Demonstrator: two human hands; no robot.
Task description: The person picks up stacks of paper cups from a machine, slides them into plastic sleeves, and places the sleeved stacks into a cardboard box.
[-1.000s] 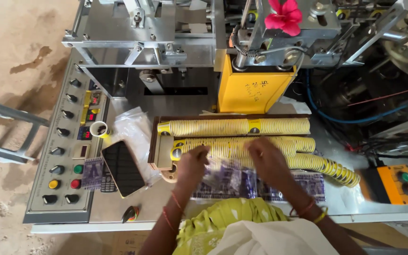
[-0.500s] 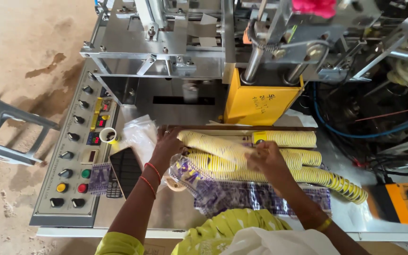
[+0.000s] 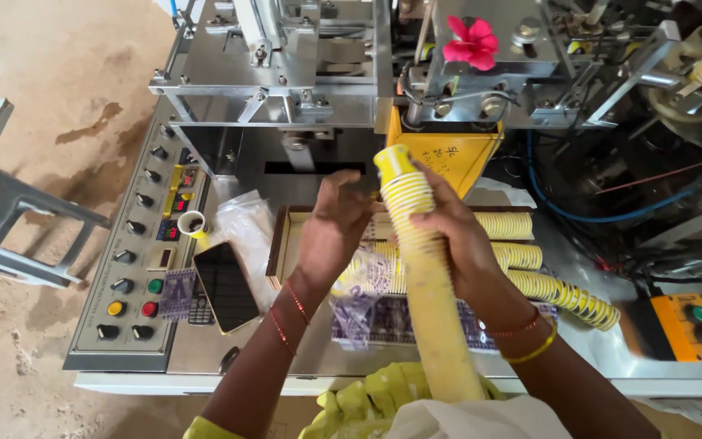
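Now a long stack of yellow paper cups [image 3: 426,276] is held up off the machine table [image 3: 318,358], whereas half a second earlier every stack lay flat in the tray and both hands were pressed down on them. The raised stack is gripped by the right hand [image 3: 458,237] about its upper part, the fingers wrapped around it and pressed together. Its long axis runs steeply, nearly upright in the view: the open mouth of the end cup is pointed up and away, toward the yellow machine housing [image 3: 457,158], while the lower end is lost near the person's body at the bottom edge. The left hand [image 3: 333,232] has been lifted from the tray as well and is held just left of the stack's top, palm toward it, fingers loosely together and slightly curled; whether the cups are touched by it cannot be told. Beneath the hands, further stacks of cups [image 3: 530,272] are left lying sideways in the cardboard tray [image 3: 279,244]. A dark phone [image 3: 226,286] and a small paper cup [image 3: 192,223] are seen beside the control panel [image 3: 136,268] on the left.
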